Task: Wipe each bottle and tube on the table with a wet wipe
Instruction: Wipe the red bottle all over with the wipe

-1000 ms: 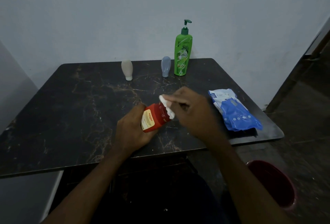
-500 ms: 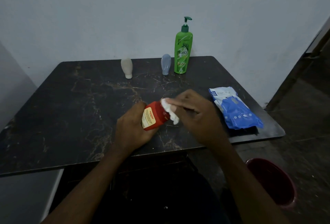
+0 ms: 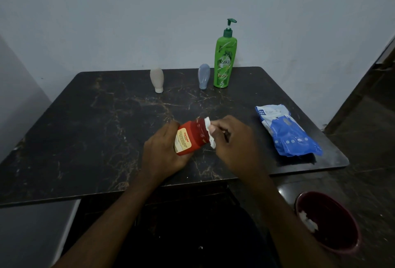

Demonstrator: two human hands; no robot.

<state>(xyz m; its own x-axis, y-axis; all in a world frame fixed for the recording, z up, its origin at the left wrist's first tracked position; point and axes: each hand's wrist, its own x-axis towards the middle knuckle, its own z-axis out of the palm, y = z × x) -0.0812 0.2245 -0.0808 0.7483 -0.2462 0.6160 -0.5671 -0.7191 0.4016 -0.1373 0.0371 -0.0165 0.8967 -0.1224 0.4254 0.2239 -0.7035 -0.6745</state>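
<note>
Red bottle [image 3: 192, 137]: light, rigid, probably slick wet; my left grip [image 3: 162, 154] clasps its base, right grip [image 3: 235, 141] pinches wipe [image 3: 207, 121]

1. Table [image 3: 85, 118] – black, veined with pale brown marbling.
2. Held bottle [image 3: 193, 137] – red, cream label.
3. Wipe [image 3: 210, 135]: white.
4. Pump bottle [image 3: 223, 62]: green.
5. Tubes: beige [image 3: 157, 79], grey-blue [image 3: 203, 76].
6. Wipe pack [image 3: 286, 133]: blue and white.
7. Bin [image 3: 333, 225]: dark red.

Dark red bin [image 3: 338, 223] on floor [image 3: 363, 139], white scraps [image 3: 307, 221] inside
</note>
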